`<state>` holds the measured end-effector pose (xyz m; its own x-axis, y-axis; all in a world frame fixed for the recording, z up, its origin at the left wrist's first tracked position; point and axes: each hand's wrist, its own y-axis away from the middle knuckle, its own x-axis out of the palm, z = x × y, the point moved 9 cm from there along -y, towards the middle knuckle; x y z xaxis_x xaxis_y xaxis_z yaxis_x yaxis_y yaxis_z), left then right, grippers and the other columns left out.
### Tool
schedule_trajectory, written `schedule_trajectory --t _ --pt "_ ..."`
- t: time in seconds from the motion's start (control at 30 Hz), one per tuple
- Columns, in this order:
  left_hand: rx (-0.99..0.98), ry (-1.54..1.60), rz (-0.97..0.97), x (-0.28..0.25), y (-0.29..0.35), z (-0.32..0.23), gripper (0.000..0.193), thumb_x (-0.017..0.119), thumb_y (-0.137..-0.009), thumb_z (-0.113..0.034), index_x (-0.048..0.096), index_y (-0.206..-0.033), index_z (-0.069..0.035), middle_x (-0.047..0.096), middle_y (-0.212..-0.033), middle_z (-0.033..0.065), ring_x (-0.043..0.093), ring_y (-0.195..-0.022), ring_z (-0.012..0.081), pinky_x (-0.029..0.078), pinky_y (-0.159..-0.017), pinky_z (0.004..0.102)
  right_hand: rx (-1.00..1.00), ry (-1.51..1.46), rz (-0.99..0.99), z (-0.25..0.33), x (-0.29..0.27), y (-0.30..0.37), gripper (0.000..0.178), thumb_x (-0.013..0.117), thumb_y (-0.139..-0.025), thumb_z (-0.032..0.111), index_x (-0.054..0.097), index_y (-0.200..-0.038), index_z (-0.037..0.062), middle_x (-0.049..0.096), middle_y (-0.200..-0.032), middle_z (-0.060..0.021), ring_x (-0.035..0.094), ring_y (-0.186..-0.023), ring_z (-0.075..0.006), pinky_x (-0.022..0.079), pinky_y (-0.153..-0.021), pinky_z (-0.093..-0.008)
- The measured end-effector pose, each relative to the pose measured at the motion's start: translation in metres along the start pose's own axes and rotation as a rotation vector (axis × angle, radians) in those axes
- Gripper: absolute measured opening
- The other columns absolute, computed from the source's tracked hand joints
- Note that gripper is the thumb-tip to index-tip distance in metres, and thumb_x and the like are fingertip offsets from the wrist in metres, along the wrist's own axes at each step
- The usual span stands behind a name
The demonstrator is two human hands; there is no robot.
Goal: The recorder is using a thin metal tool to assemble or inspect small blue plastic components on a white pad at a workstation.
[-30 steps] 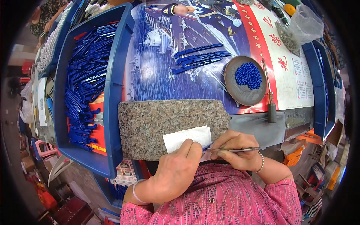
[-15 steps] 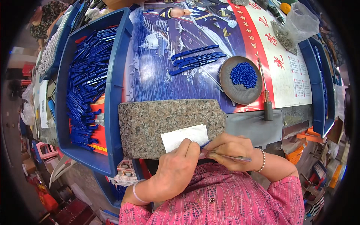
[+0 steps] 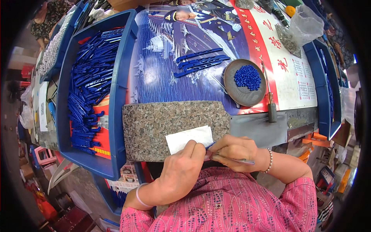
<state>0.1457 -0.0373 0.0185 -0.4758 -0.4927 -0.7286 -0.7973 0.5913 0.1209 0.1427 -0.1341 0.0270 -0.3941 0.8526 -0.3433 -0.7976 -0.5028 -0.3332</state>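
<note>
My left hand (image 3: 181, 168) is closed, its fingertips pinching a slim blue plastic piece (image 3: 210, 145), of which only a short bit shows. The curled fingers of my right hand (image 3: 237, 152) meet it there. A thin metal tool (image 3: 247, 161) sticks out of the right fist toward the wrist; its working end is hidden. Beneath the left fingertips lies a folded white paper or cloth (image 3: 185, 140), resting on the near edge of a speckled stone slab (image 3: 154, 120).
At left stands a blue bin (image 3: 119, 96) heaped with slim blue plastic pieces (image 3: 91, 69). Several more pieces (image 3: 201, 62) lie beyond the slab. A round dish (image 3: 241, 99) holds small blue parts (image 3: 247, 77), beside a screwdriver (image 3: 272, 112). Another blue bin (image 3: 335, 121) stands far right.
Both hands keep their grip and stay almost in place over the slab's near edge. The whole view has shifted slightly; the things on the table look unmoved.
</note>
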Motion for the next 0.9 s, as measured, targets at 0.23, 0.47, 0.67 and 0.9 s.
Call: schedule_trajectory --t 0.23,0.47,0.67,0.9 --pt "0.005 -0.012 -0.026 0.0 0.003 -0.002 0.013 0.056 -0.081 -0.005 0.044 -0.081 -0.001 0.049 -0.076 0.0163 0.055 -0.059 0.0383 0.043 -0.047 0.0438 0.043 0.037 0.027 0.004 0.0 -0.003 0.013 0.065 -0.075 -0.003 0.053 -0.08 0.0001 0.063 -0.085 -0.0107 0.063 -0.069 -0.0198 0.05 -0.057 -0.0274" --pt "-0.005 -0.096 -0.092 0.003 0.009 -0.002 0.014 0.059 -0.081 -0.007 0.045 -0.08 -0.002 0.05 -0.077 0.0153 0.055 -0.06 0.0369 0.044 -0.048 0.0421 0.419 -0.517 -0.275 -0.025 -0.007 0.021 0.003 0.053 -0.086 0.0 0.051 -0.086 -0.0017 0.061 -0.086 -0.0106 0.061 -0.074 -0.0122 0.05 -0.065 -0.0249" --pt "0.202 -0.395 -0.381 -0.011 0.032 -0.032 0.019 0.057 -0.066 -0.003 0.054 -0.085 -0.001 0.049 -0.074 0.0084 0.055 -0.056 0.0207 0.043 -0.046 0.0305 0.445 -0.556 -0.518 -0.013 -0.023 0.048 0.009 0.051 -0.088 0.003 0.048 -0.095 -0.001 0.061 -0.088 -0.014 0.061 -0.072 -0.0155 0.051 -0.066 -0.0272" --pt "0.371 -0.532 -0.476 -0.018 0.051 -0.065 0.023 0.06 -0.064 -0.006 0.059 -0.087 -0.001 0.055 -0.079 0.0092 0.053 -0.056 0.0161 0.041 -0.047 0.0258 0.596 -0.642 -0.309 -0.013 0.0 0.058 0.02 0.053 -0.089 0.008 0.053 -0.105 -0.0055 0.061 -0.093 -0.0098 0.063 -0.08 -0.0139 0.052 -0.068 -0.024"
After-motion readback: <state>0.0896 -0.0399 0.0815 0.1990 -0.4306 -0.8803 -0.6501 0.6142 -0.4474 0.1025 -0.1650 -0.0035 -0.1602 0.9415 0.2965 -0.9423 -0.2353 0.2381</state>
